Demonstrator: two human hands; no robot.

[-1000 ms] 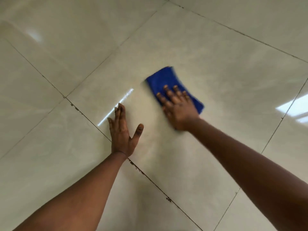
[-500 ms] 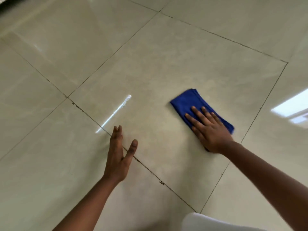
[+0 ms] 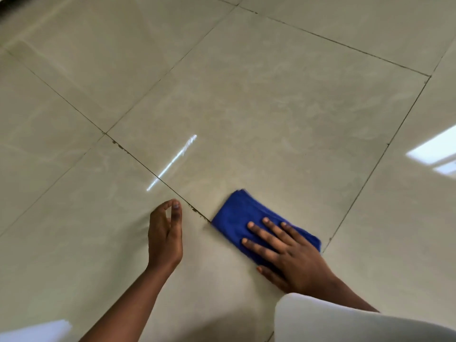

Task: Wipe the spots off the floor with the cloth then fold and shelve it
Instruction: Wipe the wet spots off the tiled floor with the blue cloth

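A folded blue cloth [image 3: 237, 215] lies flat on the glossy cream floor tiles [image 3: 271, 107]. My right hand [image 3: 286, 253] presses down on the cloth's near half with fingers spread, palm over its right end. My left hand [image 3: 165, 235] hovers just left of the cloth, off the floor, fingers loosely curled and holding nothing. Small brown spots [image 3: 195, 209] dot the grout line right beside the cloth's left corner.
Dark grout lines cross the tiles, with more brown specks near a tile junction [image 3: 116, 143]. Bright light reflections sit at the right and lower left. My knee in white cloth [image 3: 345, 322] fills the lower right corner.
My right hand has dragged the cloth toward me and left, up to the grout line. My left hand has lifted off the floor and curled its fingers. The view has pulled back.
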